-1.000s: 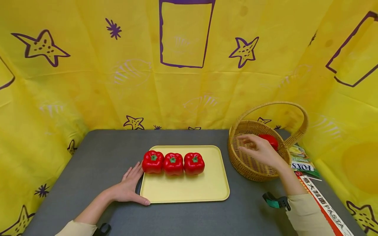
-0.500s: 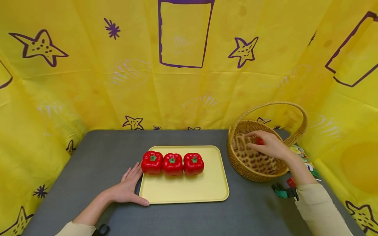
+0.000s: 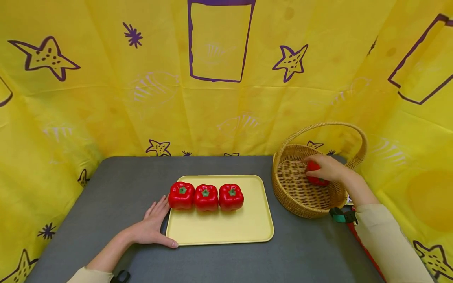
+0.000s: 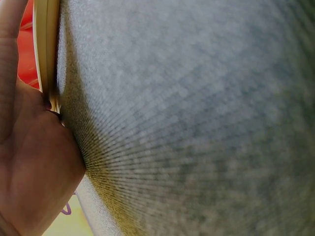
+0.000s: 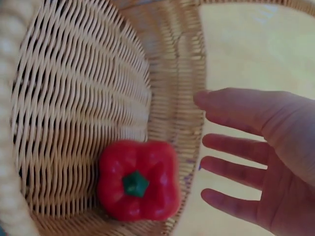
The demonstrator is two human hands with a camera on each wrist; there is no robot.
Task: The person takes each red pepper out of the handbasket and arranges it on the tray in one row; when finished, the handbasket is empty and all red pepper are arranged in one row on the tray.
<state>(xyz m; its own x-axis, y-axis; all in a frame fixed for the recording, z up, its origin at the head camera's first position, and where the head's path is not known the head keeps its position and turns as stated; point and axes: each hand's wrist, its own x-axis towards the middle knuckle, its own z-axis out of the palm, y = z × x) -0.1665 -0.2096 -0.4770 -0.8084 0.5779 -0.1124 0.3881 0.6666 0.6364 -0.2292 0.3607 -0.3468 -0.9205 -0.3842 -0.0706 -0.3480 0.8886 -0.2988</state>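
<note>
Beside the left end of a pale yellow tray (image 3: 226,230), my left hand (image 3: 149,227) is spread flat, thumb and fingers against the rim. Three red bell peppers form a row on the tray: a left pepper (image 3: 181,195), a middle pepper (image 3: 206,198) and a right pepper (image 3: 231,197). My right hand (image 3: 329,167) reaches into a wicker basket (image 3: 288,198) over a single red bell pepper (image 5: 139,167). The right wrist view has its fingers straight and spread, apart from that pepper. The left fingertips fall outside the left wrist view.
A tall arched handle (image 3: 362,145) rises over the basket. Red-edged packaging (image 3: 368,247) lies partly hidden under the right forearm. A yellow patterned cloth (image 3: 226,106) encloses the grey table (image 3: 226,263) behind and at both sides.
My right hand has moved right and lower in the basket, and now stands over the pepper. The left hand and the three peppers on the tray have stayed in place.
</note>
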